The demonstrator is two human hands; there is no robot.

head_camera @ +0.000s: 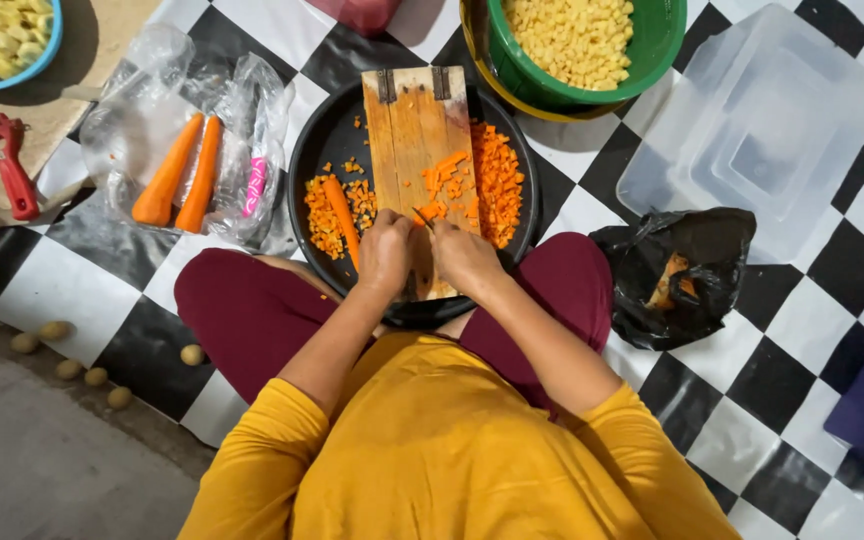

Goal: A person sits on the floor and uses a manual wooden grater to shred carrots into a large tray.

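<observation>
A wooden cutting board (407, 120) lies across a round black tray (317, 140) in front of my crossed legs. My left hand (384, 252) is curled on the near end of the board and presses down orange carrot pieces (437, 185). My right hand (464, 256) is closed around a knife, whose blade tip (421, 217) shows between the two hands. Diced carrot (497, 180) is piled in the tray to the right of the board. More dice and a long carrot strip (342, 205) lie to its left.
Two whole peeled carrots (184, 172) lie on a clear plastic bag (132, 90) at left, near a red peeler (7, 160). A green bowl (657, 45) of yellow dice stands behind the tray. Clear plastic tubs (762, 120) and a black bag (682, 270) of peels are at right.
</observation>
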